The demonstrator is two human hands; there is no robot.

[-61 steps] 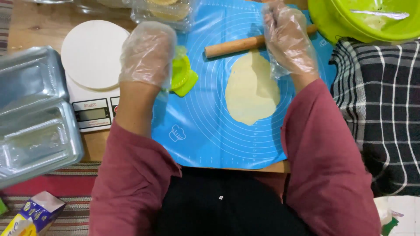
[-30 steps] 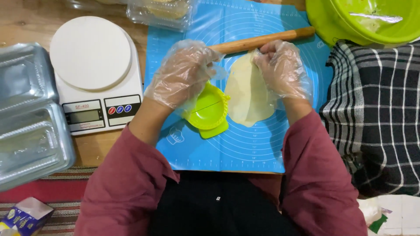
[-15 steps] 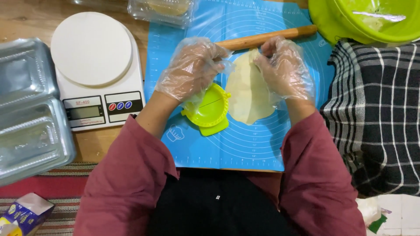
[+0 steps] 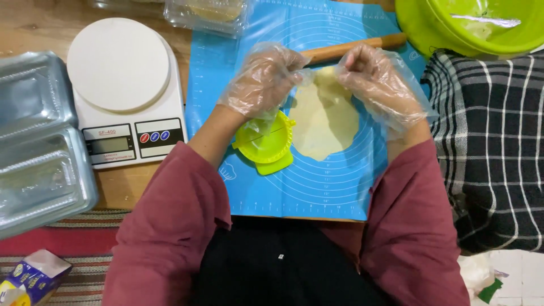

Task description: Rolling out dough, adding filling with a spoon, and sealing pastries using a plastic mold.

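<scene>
Dough (image 4: 324,122) now lifted between hands (image 4: 320,79)

Both hands (image 4: 266,79) now lift the dough sheet's (image 4: 323,122) far edge.

a wooden table (image 4: 39,25) carries a blue mat (image 4: 340,187), a white scale (image 4: 127,90), and clear trays (image 4: 34,141).

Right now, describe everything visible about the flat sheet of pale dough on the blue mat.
The flat sheet of pale dough is cream-yellow, rolled thin, roughly oval with uneven edges. It lies on the blue silicone mat, its left edge beside the round lime-green plastic press. Both gloved hands, left hand and right hand, pinch its far edge.
</scene>
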